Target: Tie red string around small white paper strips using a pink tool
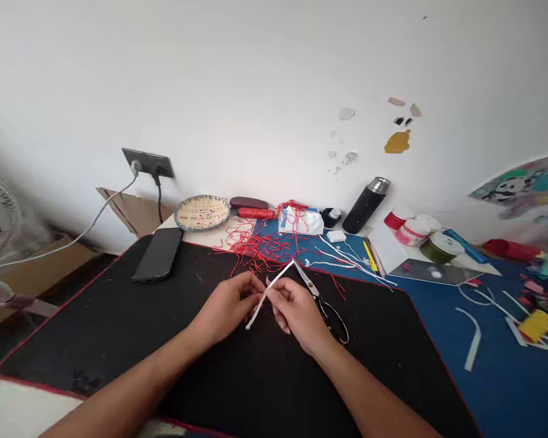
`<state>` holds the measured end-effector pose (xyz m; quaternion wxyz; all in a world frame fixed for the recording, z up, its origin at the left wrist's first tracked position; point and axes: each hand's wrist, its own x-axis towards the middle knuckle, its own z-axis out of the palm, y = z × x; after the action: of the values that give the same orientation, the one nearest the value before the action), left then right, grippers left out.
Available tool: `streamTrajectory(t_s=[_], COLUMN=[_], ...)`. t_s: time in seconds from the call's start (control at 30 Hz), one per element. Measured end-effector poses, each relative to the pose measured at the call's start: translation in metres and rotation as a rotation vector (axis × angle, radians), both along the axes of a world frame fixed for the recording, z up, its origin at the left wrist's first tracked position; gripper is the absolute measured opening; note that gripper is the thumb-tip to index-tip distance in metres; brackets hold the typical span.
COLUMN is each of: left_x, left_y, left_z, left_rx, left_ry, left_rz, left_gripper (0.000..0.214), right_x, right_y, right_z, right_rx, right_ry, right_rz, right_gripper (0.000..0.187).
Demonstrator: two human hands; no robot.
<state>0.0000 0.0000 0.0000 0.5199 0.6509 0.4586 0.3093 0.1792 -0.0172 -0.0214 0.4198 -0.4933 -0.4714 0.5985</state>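
Observation:
A narrow white strip (257,310) runs slantwise between my hands above the black mat (201,389). My right hand (296,310) pinches it around the middle between thumb and fingers. My left hand (228,306) is closed too, its fingertips meeting the strip from the other side. A small purplish bit (268,281) shows between the hands; what it is I cannot make out. Black-handled scissors (317,292) lie just beyond my right hand, partly hidden by it, with the blades pointing toward the wall.
Red cut threads (260,246) spread behind the hands, beside a red thread spool (256,213) and a round woven basket (202,213). A phone (159,255) lies to the left. Rightward stand a black flask (366,205) and ribbon rolls (413,230); white strips (474,347) lie on the blue surface.

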Motion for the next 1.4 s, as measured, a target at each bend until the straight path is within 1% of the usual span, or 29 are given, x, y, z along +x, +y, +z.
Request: streamTrajectory(t_s=[0.1, 0.23, 0.4, 0.47, 0.6, 0.77, 0.97, 1.03, 1.23, 1.3, 1.4], left_x=[0.003, 0.004, 0.002, 0.001, 0.0, -0.001, -0.002, -0.002, -0.005, -0.005, -0.005], left_y=[0.0, 0.001, 0.004, 0.006, 0.008, 0.008, 0.01, 0.011, 0.01, 0.01, 0.011], left_z=[0.002, 0.001, -0.003, -0.004, -0.004, -0.002, -0.004, -0.004, -0.003, -0.003, -0.004], left_rx=[0.028, 0.007, -0.111, -0.166, -0.226, -0.236, -0.253, -0.297, -0.497, -0.536, -0.568], left_ry=[-0.013, -0.043, -0.116, -0.148, -0.197, -0.235, -0.267, -0.311, -0.496, -0.54, -0.556], left_rz=[-0.012, -0.022, -0.034, -0.052, -0.076, -0.1, -0.081, -0.076, -0.077, -0.076, -0.102], left_gripper=[0.012, 0.015, 0.017, 0.022, 0.032, 0.037, 0.035, 0.036, 0.04, 0.039, 0.039], right_x=[-0.001, -0.001, 0.0, 0.0, 0.0, 0.0, 0.0, 0.001, 0.002, 0.002, 0.001], right_y=[-0.002, -0.002, -0.002, -0.002, -0.002, -0.001, -0.002, -0.002, -0.003, -0.003, -0.003], right_z=[-0.001, -0.001, -0.003, -0.004, -0.004, -0.003, -0.002, 0.0, 0.007, 0.006, 0.003], right_rx=[0.003, -0.005, -0.026, -0.034, -0.014, 0.033, 0.052, 0.05, 0.042, 0.041, 0.05], right_ry=[0.002, 0.019, 0.032, 0.033, 0.003, -0.038, -0.003, 0.028, 0.109, 0.111, 0.104], right_rz=[0.008, 0.016, 0.012, 0.01, 0.011, -0.005, -0.002, 0.015, 0.059, 0.06, 0.062], right_gripper=[0.034, 0.036, 0.036, 0.035, 0.033, 0.033, 0.035, 0.037, 0.04, 0.04, 0.038])
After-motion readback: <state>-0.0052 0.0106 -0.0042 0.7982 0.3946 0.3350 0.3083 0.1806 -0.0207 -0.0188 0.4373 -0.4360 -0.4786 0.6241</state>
